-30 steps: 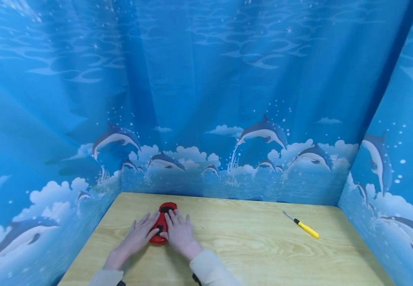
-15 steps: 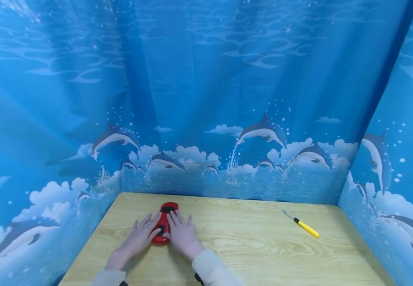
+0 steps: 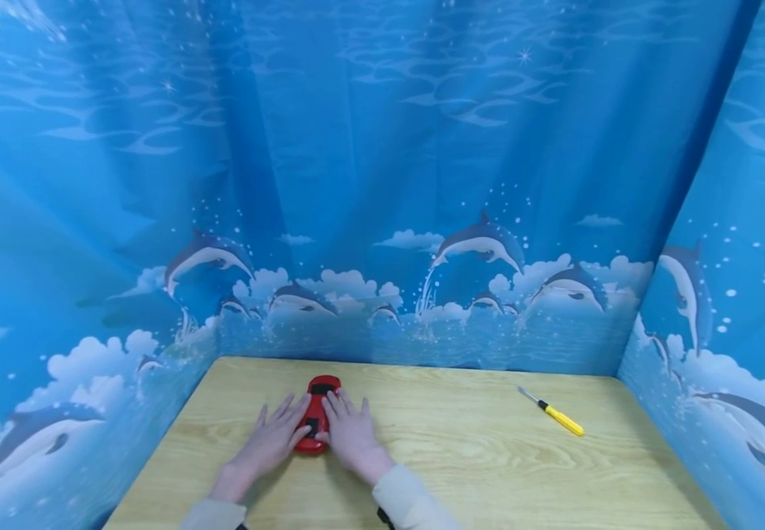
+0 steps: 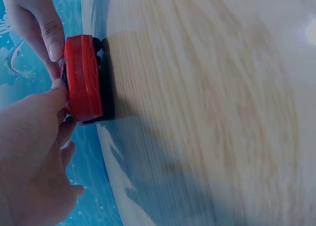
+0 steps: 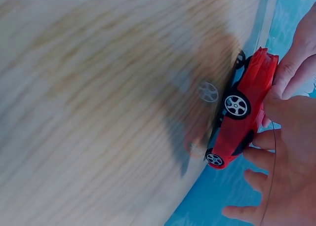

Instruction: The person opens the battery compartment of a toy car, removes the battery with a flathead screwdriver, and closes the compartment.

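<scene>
Left hand (image 3: pixel 275 438) and right hand (image 3: pixel 352 436) rested, fingers spread, against either side of the red toy car (image 4: pixel 83 78), its wheels (image 5: pixel 236 105) facing the wooden table (image 3: pixel 462 456), left of centre. Judged risk: uneven hand pressure could skew it or roll it away.

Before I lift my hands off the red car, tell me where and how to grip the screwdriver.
Probably by the yellow handle, right hand coming from the near right: the handle is thicker than the metal shaft, which points away and left.
</scene>
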A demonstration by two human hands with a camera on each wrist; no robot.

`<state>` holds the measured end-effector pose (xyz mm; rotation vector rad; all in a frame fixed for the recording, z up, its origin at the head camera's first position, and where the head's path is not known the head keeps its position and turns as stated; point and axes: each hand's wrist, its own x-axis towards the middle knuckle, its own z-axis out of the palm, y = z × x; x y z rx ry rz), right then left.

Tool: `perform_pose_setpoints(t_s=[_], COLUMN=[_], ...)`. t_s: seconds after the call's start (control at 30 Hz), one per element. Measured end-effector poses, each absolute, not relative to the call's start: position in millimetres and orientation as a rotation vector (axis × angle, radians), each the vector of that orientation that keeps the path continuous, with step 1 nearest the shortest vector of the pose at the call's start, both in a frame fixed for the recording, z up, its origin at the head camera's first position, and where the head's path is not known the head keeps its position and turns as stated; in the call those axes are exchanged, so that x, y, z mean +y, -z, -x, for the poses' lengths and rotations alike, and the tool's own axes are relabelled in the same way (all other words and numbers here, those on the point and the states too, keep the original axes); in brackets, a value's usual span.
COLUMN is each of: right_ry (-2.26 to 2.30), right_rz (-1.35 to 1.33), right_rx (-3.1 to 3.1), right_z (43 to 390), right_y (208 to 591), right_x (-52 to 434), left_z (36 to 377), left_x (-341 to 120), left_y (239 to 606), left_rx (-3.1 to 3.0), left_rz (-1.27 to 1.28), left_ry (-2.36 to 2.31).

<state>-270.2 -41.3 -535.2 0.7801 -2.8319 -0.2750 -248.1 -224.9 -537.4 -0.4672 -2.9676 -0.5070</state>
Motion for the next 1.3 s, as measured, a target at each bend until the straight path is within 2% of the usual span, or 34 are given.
perform_pose_setpoints(t_s=[0.27,1.3], right_ry=[0.237,0.159], right_rz=[-0.803,-0.835], right_rx=[-2.843,-2.882], right_z=[268,262], right_y=[531,528], right_x=[-25,22], left_z=[245,248], left_x=[-216,-181], left_y=[530,540], left_rx=[-2.965,-2.932], left_rz=[0.507,0.6], left_ry=[0.548,0.533])
